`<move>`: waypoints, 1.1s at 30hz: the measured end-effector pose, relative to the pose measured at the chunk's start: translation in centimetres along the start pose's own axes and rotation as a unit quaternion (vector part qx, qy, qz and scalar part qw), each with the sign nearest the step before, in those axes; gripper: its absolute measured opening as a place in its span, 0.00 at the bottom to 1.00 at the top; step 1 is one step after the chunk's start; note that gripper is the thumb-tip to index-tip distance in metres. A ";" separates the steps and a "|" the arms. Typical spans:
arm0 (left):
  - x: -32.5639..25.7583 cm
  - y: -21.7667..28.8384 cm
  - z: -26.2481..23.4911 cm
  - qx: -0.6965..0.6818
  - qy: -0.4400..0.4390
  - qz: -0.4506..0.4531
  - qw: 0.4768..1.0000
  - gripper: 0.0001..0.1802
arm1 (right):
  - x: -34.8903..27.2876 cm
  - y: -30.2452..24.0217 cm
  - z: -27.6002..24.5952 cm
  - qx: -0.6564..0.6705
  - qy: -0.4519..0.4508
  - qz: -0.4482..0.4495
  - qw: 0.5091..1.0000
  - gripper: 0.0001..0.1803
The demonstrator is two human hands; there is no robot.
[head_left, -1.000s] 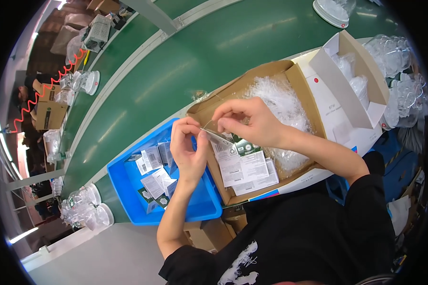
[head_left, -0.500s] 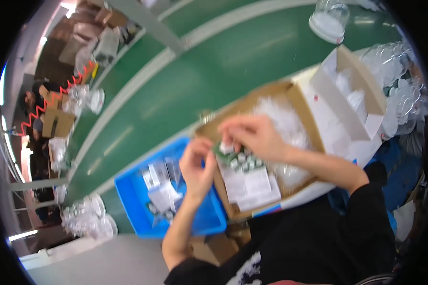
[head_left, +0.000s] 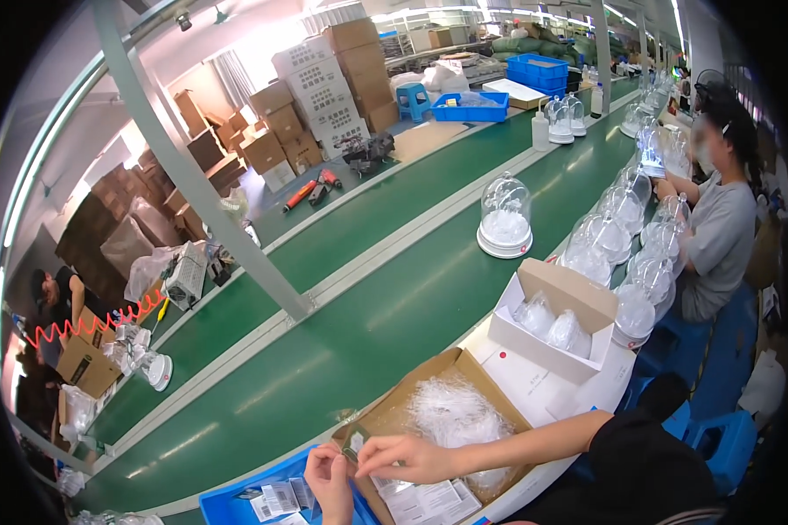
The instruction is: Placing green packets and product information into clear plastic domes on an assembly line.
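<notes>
My left hand (head_left: 328, 481) is closed, thumb and fingers pinched together, over the right edge of a blue bin (head_left: 223, 503). Close beside it, my right hand (head_left: 409, 459) has its fingers bent in a pinch above a shallow cardboard carton (head_left: 372, 416). What either pinch holds is too small to make out. A small green piece with white on it (head_left: 356, 441) shows right at the fingertips; whether it is held or lies in the carton, I cannot tell. White printed sheets (head_left: 420, 503) and a heap of clear plastic strips (head_left: 455, 407) lie in the carton.
A white box of wrapped pieces (head_left: 556, 319) stands right of the carton. On the green conveyor (head_left: 368, 341) sits a clear dome on a white base (head_left: 505, 219). More domes (head_left: 617, 223) crowd the right side, where a co-worker (head_left: 718, 210) sits. A metal post (head_left: 201, 192) rises beyond the conveyor.
The view has swung up and away, so my hands and the carton sit lower in the picture. Both hands stay close together in a pinch near the green piece.
</notes>
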State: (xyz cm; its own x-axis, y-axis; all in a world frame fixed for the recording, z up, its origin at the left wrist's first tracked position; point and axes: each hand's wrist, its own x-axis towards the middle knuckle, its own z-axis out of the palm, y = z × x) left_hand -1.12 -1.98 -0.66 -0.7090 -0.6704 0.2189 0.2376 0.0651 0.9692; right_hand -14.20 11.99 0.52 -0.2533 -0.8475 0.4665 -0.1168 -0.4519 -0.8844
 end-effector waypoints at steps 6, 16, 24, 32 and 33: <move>0.1 0.2 -0.4 -0.248 -0.048 -0.012 0.967 0.02 | -0.1 2.1 0.0 0.121 0.053 0.156 0.979 0.12; -1.4 2.3 1.6 0.024 -0.134 -0.114 0.984 0.01 | 0.1 3.3 -1.3 0.355 0.120 0.292 0.880 0.16; -1.8 1.8 1.5 0.003 -0.086 -0.037 0.996 0.08 | 0.4 2.6 -1.3 0.308 0.117 0.273 0.904 0.10; -1.2 -0.9 -0.1 0.080 -0.043 -0.072 0.993 0.08 | 0.5 3.1 -0.7 0.206 0.079 0.158 0.962 0.08; -1.3 -1.6 -0.3 0.034 -0.048 -0.069 0.996 0.08 | 0.4 3.2 -0.8 0.227 0.068 0.158 0.959 0.06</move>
State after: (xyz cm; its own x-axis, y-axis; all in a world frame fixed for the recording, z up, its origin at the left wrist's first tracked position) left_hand -0.37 -1.40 -2.49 -0.7927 -0.6030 0.0896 0.0898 0.0299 0.9955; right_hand -15.42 10.43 -2.10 -0.3341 -0.9315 0.1436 0.4075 -0.2801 -0.8692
